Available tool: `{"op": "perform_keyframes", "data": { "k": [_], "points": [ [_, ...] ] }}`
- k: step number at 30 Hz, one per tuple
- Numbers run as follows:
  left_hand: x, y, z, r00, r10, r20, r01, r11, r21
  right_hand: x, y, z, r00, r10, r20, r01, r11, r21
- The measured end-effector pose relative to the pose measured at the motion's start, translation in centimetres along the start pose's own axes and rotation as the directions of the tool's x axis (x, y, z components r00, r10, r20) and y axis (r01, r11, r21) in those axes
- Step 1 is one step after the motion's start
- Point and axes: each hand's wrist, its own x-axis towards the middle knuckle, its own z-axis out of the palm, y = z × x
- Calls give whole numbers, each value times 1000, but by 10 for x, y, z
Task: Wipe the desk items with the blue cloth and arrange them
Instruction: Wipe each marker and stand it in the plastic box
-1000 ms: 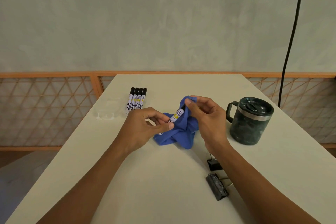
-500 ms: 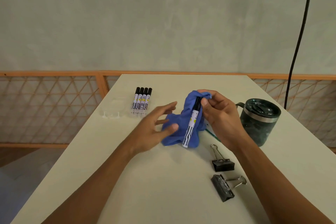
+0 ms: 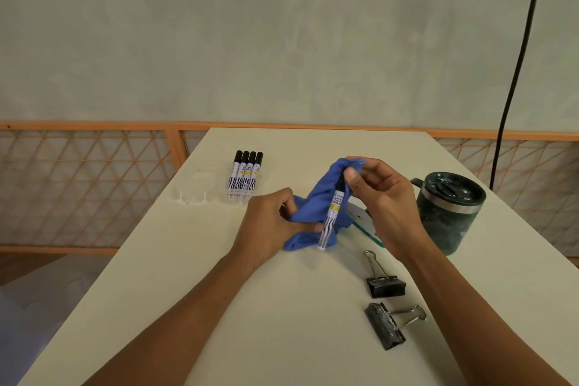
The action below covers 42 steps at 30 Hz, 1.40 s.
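My right hand (image 3: 380,200) pinches the black cap end of a white marker (image 3: 331,219) together with the top of the blue cloth (image 3: 316,207). The marker hangs nearly upright in front of the cloth, its lower end over the table. My left hand (image 3: 269,222) grips the cloth's lower left part, close to the marker's lower end. Several more markers (image 3: 246,174) lie side by side at the back left. Two black binder clips (image 3: 385,283) (image 3: 387,327) lie near my right forearm.
A dark green lidded mug (image 3: 448,213) stands at the right. A green-edged ruler (image 3: 365,222) lies partly hidden under my right hand. A clear plastic case (image 3: 195,188) sits near the table's (image 3: 219,307) left edge. A black cable (image 3: 513,72) hangs at the right.
The marker passed from my left hand to my right and swung from slanted to nearly upright. My left hand let go, opened, then closed on the cloth's lower part.
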Motion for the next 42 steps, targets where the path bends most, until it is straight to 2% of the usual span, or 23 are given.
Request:
{"op": "perform_keyframes", "data": {
  "k": [3, 5, 8, 10, 14, 19, 23, 26, 29, 36, 42],
  "points": [
    [-3, 13, -13, 1000, 9, 24, -9, 1000, -17, 0, 0, 1, 998, 9, -59, -10, 1000, -5],
    [-6, 23, -24, 998, 61, -9, -61, 997, -45, -1, 0, 2, 998, 14, -67, -15, 1000, -13],
    [-6, 32, -33, 993, 81, -90, -89, 992, -94, -8, 2, 10, 999, 27, -24, -28, 999, -46],
    [-6, 37, -31, 992, 87, -94, -96, 991, -94, -12, 4, 19, 999, 34, 11, -33, 998, -51],
    [-6, 38, -23, 996, 67, -61, -73, 992, -102, -17, 8, 31, 998, 31, 50, -30, 999, -21],
    [-3, 33, -28, 999, -24, -24, 20, 988, -155, -18, 11, 33, 995, 91, 43, -92, 995, 35],
    [-3, 31, -31, 1000, -6, -19, 4, 995, -98, -16, 12, 31, 992, 119, 39, -121, 991, 58],
    [-4, 30, -31, 999, 19, -34, -22, 997, -77, -16, 11, 26, 991, 103, 80, -105, 994, 23],
    [-2, 30, -33, 998, 0, -63, -8, 993, -122, -15, 9, 20, 992, 58, 114, -46, 994, -100],
    [4, 29, -52, 978, -77, -194, 24, 965, -262, -23, 7, 21, 932, 113, 345, -21, 966, -258],
    [1, 30, -45, 990, -65, -125, 31, 967, -252, -24, 12, 35, 974, 54, 220, -5, 976, -218]
  ]
}}
